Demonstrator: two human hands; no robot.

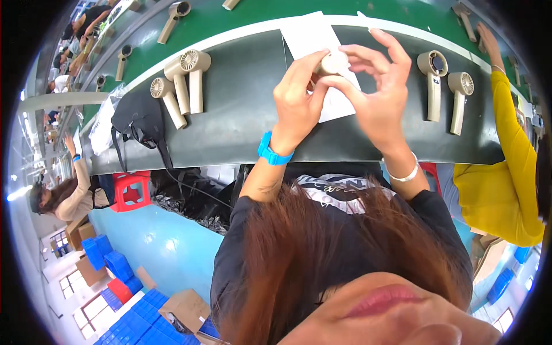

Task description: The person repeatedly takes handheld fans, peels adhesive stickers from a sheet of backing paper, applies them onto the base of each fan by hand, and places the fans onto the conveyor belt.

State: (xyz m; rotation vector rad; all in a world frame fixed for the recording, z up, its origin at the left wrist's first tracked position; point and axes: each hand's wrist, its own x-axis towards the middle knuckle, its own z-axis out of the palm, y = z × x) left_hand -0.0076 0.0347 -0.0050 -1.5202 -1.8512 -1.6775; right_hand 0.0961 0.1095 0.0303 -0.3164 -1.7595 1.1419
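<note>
Above a white paper sheet [339, 107], both of my hands hold a small beige handheld fan [333, 63], its round head turned partly toward me. My left hand [299, 92], with a blue watch at the wrist, grips it from the left, fingers and thumb closed. From the right, my right hand [376, 86] pinches its edge between thumb and forefinger, while other fingers are raised. The fan's handle is hidden. To the left on the dark bench stand several beige fans [194, 69]; to the right lie a fan [432, 86] with a dark round centre and another fan [459, 100].
Beyond the bench [241, 109] runs a green conveyor [247, 11] carrying more fans. A black backpack [138, 118] lies at the bench's left. A co-worker in a yellow sleeve [503, 115] reaches over at the right. Behind are a red stool [131, 191] and blue crates [138, 319].
</note>
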